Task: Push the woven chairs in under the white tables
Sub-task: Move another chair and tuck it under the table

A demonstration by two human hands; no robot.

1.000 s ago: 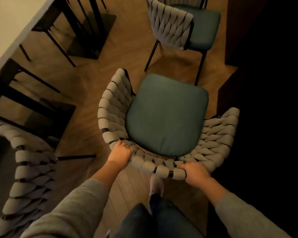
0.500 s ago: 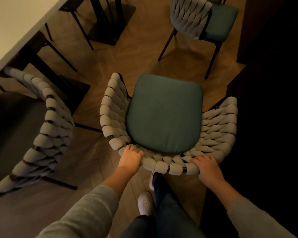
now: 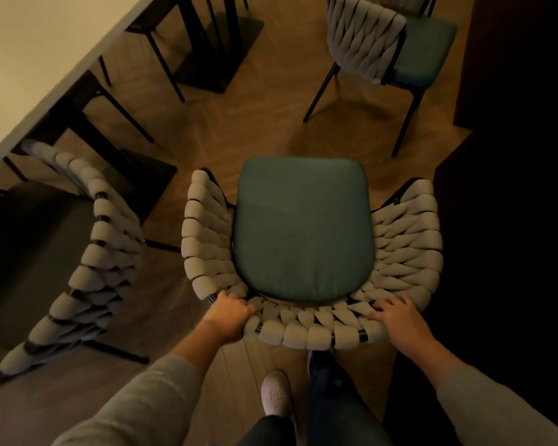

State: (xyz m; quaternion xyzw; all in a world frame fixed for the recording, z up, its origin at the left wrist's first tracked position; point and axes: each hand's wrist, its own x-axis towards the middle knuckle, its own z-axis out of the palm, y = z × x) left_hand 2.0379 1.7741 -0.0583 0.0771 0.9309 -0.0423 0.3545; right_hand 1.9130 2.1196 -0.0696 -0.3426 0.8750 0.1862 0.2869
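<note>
A woven chair (image 3: 303, 329) with a grey braided back and a green seat cushion stands on the wooden floor right in front of me. My left hand (image 3: 227, 313) grips the left end of its back rail. My right hand (image 3: 397, 317) holds the right end of the rail, fingers curled over the weave. The white table (image 3: 29, 49) fills the top left corner. A second woven chair (image 3: 100, 252) stands at the left, its seat partly under that table. A third woven chair (image 3: 377, 43) stands at the top right, facing away.
Black table legs and a flat base plate (image 3: 213, 43) stand under the white table. A dark wall or cabinet (image 3: 512, 156) runs down the right side. My shoe (image 3: 276, 394) and legs are right behind the held chair.
The held chair has turned clockwise and shifted right. The left woven chair has come further into view. Both hands keep their hold on the back rail.
</note>
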